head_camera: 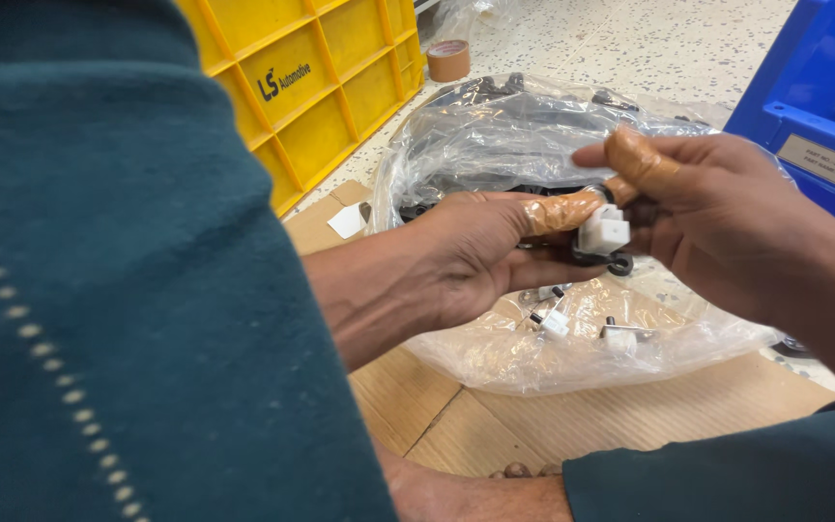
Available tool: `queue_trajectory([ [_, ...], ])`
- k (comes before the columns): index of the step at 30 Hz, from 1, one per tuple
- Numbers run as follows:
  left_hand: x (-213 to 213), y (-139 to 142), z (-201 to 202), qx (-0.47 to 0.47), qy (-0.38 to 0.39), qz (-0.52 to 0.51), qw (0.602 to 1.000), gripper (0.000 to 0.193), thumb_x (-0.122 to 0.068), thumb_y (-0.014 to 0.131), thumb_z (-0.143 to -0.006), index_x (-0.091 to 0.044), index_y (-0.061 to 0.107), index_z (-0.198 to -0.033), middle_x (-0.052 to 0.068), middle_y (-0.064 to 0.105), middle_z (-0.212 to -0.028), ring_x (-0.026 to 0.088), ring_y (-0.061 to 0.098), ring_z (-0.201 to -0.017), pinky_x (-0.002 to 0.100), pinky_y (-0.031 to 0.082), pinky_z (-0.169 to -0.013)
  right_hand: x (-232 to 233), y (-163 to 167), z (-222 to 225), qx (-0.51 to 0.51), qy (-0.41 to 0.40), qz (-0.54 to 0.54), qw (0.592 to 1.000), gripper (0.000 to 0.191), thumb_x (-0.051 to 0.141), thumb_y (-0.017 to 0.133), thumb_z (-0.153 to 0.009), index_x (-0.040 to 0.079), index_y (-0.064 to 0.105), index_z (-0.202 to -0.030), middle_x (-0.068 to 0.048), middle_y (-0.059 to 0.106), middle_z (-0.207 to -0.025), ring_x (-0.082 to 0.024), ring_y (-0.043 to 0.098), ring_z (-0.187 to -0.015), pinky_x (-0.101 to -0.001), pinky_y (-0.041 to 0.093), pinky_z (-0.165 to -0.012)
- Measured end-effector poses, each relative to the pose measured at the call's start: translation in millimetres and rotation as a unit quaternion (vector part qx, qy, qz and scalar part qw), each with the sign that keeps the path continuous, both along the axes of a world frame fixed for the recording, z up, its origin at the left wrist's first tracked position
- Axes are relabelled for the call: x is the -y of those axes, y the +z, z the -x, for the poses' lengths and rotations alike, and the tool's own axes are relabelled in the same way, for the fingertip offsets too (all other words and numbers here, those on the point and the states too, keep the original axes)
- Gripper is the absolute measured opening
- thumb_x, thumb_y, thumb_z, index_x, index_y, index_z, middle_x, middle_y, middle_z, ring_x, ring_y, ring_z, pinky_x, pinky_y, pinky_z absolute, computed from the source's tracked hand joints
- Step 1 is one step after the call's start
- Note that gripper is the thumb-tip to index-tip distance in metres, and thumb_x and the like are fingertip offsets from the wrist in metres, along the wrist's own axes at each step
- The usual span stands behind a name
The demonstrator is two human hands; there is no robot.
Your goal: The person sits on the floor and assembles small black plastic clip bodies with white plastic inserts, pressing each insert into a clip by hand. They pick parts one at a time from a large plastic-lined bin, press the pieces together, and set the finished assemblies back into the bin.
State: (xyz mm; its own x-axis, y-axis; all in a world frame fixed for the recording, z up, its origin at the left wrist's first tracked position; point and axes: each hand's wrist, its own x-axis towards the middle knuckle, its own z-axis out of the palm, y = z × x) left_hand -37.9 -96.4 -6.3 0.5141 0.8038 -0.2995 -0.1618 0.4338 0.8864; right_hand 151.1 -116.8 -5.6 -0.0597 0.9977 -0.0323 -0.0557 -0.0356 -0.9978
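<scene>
Centrally in the head view, both hands meet over an open clear plastic bag (533, 348) that lies on flattened brown cardboard (495, 416) on the speckled floor (630, 39).

The left hand (475, 256) pinches a small white plastic connector (603, 232) with its thumb, which is wrapped in tan tape (558, 211). Its grip is narrow and closed on the part. The tape appears to serve as padding for skin that presses repeatedly against hard edges.

The right hand (727, 217) closes on the same connector from the opposite side. Its taped fingertip (635, 159) arches over the top, and the remaining fingers curl behind the part. A black ring-shaped piece (619, 264) hangs just under the white body, touching it. Opposed pinching from both sides steadies the small part, probably so that its pieces can be pressed together or checked.

The connector is held above the bag, so a dropped piece would likely fall back into the plastic. Inside the bag, below the hands, lie further small white-and-metal parts (620, 335) of the same general kind, kept near.

A second, fuller clear bag of dark parts (514, 126) lies behind the hands. A yellow crate (331, 87) stands at the left, a blue bin (814, 87) at the right, and a roll of brown tape (448, 60) lies on the floor beyond the crate. A dark green sleeve (99, 290) fills the left foreground.
</scene>
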Motion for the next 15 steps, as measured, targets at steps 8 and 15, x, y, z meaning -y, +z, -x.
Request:
queue_trajectory([
  [8,-3,0,6,-0.029,-0.070,0.023,0.997,0.031,-0.017,0.066,-0.095,0.003,0.064,-0.118,0.017,0.072,-0.108,0.024,0.075,-0.099,0.034,0.066,-0.090,-9,-3,-2,0.123,0.007,0.005,0.992,0.034,0.009,0.056,-0.100,-0.007,0.065,-0.129,-0.019,0.073,-0.105,-0.016,0.063,-0.080,-0.0272,0.053,-0.068],
  [15,3,10,10,-0.057,-0.034,-0.006,0.998,0.031,-0.023,0.071,-0.091,-0.001,0.067,-0.113,0.012,0.069,-0.106,0.019,0.072,-0.094,0.026,0.066,-0.083,-1,-8,-1,-0.016,0.097,0.011,0.995,0.041,0.020,0.050,-0.110,-0.011,0.060,-0.134,-0.010,0.064,-0.103,-0.007,0.053,-0.076,-0.0215,0.053,-0.066],
])
